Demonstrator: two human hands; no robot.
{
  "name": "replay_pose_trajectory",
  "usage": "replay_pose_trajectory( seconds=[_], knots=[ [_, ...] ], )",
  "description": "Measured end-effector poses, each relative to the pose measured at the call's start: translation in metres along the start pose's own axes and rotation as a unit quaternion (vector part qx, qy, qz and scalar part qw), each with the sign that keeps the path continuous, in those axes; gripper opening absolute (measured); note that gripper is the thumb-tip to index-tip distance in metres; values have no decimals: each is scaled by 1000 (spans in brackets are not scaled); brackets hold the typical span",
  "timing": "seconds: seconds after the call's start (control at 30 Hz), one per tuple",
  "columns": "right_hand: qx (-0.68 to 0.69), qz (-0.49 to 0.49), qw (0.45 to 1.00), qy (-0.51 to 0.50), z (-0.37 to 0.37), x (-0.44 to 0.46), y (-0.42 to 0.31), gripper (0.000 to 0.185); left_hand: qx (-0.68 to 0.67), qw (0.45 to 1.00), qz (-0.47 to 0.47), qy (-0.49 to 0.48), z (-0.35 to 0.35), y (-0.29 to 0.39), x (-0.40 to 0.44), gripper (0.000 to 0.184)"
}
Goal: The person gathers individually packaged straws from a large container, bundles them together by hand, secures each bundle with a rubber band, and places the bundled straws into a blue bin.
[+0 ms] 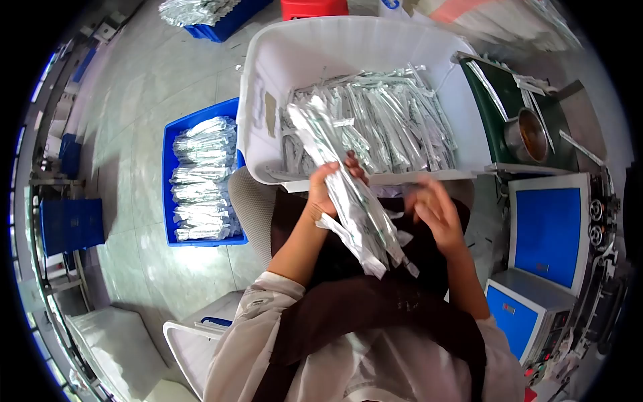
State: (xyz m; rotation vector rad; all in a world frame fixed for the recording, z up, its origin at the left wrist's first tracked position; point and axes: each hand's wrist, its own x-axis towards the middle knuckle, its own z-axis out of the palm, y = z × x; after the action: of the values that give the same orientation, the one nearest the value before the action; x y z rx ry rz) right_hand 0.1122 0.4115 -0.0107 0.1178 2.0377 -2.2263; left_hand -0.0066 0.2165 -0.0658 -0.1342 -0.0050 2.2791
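Note:
My left hand point(327, 187) is wrapped round a bundle of long silver foil packets point(348, 194), which slants across my lap from the white bin's near edge. To its right, my right hand point(432, 208) is raised, apart from the bundle. Its fingers are blurred by motion, and whether it holds anything cannot be made out. In front of me the big white bin point(268, 60) holds a loose layer of similar foil packets point(388, 127).
A blue crate point(169, 147) of stacked foil packets stands on the floor at the left. At the right are a green-topped table point(485, 100) with a metal bowl point(526, 136) and blue-panelled machines point(548, 228). Another blue crate point(224, 25) and a red container point(313, 9) stand beyond.

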Motion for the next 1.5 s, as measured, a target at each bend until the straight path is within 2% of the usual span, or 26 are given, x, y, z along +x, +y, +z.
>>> replay_pose_trajectory(
  seconds=[0.03, 0.07, 0.13, 0.17, 0.23, 0.3, 0.37, 0.43, 0.5, 0.53, 0.63, 0.7, 0.77, 0.83, 0.87, 0.93, 0.97, 1.0, 1.07, 1.1, 1.17, 1.2, 1.23, 1.3, 1.33, 1.5],
  knots=[
    [-68, -66, 994, 58, 4, 13, 5, 51, -26, 1000, 8, -16, 4, 3, 4, 35],
    [52, -101, 993, -34, 7, 18, 15, 53, -38, 999, 19, 1, 14, 1, 7, 33],
    [0, 100, 987, -126, 33, 32, -8, 60, -51, 999, 9, 5, 25, 4, 17, 28],
    [160, 118, 978, -63, 50, 29, -2, 54, -24, 999, -36, -2, 25, 13, 18, 28],
    [98, 98, 984, -111, 45, 25, 23, 39, -43, 999, -12, 9, 30, 23, 14, 28],
    [237, 140, 960, -58, 41, 2, 21, 25, 29, 996, 89, 7, 38, 35, 7, 33],
    [-7, 145, 984, -103, 26, -19, 35, 19, 39, 986, 156, -35, 41, 62, 5, 36],
    [-105, 73, 990, -54, 12, -34, 9, 18, 26, 969, 240, -61, 54, 91, 5, 34],
    [137, 11, 991, 1, -13, -35, 12, 17, 27, 969, 242, -45, 70, 112, 4, 30],
    [154, -18, 986, 62, -13, -23, 1, 19, 24, 978, 206, -24, 74, 114, 4, 27],
    [154, -26, 966, 206, 1, 39, -41, 24, 260, 947, 142, 122, 75, 84, 6, 32],
    [-176, -67, 962, 198, 25, 87, -35, 23, 332, 919, 77, 199, 66, 50, 8, 36],
    [-391, -46, 908, 144, 68, 99, -28, 24, 319, 921, 122, 186, 57, 17, 11, 34],
    [-521, -81, 843, 106, 88, 92, -21, 30, 349, 905, 120, 210, 44, 11, 14, 30],
    [-524, -77, 842, 102, 87, 86, -20, 30, 340, 910, 113, 208, 30, 17, 14, 25],
    [-446, -305, 839, 69, 80, 76, -22, 53, 253, 930, 118, 241, 36, 24, 11, 21],
    [-448, -301, 839, 72, 80, 70, -20, 53, 209, 942, 114, 239, 36, 30, 9, 20],
    [-407, -237, 881, 44, 78, 65, -17, 65, 186, 949, 111, 228, 35, 35, 9, 19],
    [-357, -70, 929, -68, 71, 57, 5, 90, 270, 917, 144, 257, 32, 34, 6, 22],
    [-360, -68, 928, -63, 71, 51, 15, 90, 314, 896, 168, 267, 32, 34, 6, 23],
    [-479, -83, 874, -3, 75, 31, 29, 84, 359, 857, 229, 290, 28, 46, 5, 23],
    [-522, -146, 837, 68, 81, 23, 29, 66, 349, 857, 234, 299, 31, 56, 3, 23],
    [-526, -142, 836, 61, 79, 23, 29, 66, 337, 856, 240, 311, 34, 66, 2, 23],
    [-557, -196, 806, 34, 78, 21, 26, 47, 324, 867, 214, 313, 33, 82, -1, 23],
    [-537, -239, 807, 62, 81, 29, 20, 30, 305, 879, 193, 313, 35, 84, -2, 20],
    [-442, -248, 862, 33, 62, 32, -2, 24, 215, 883, 288, 302, 25, 109, -10, 17]
  ],
)
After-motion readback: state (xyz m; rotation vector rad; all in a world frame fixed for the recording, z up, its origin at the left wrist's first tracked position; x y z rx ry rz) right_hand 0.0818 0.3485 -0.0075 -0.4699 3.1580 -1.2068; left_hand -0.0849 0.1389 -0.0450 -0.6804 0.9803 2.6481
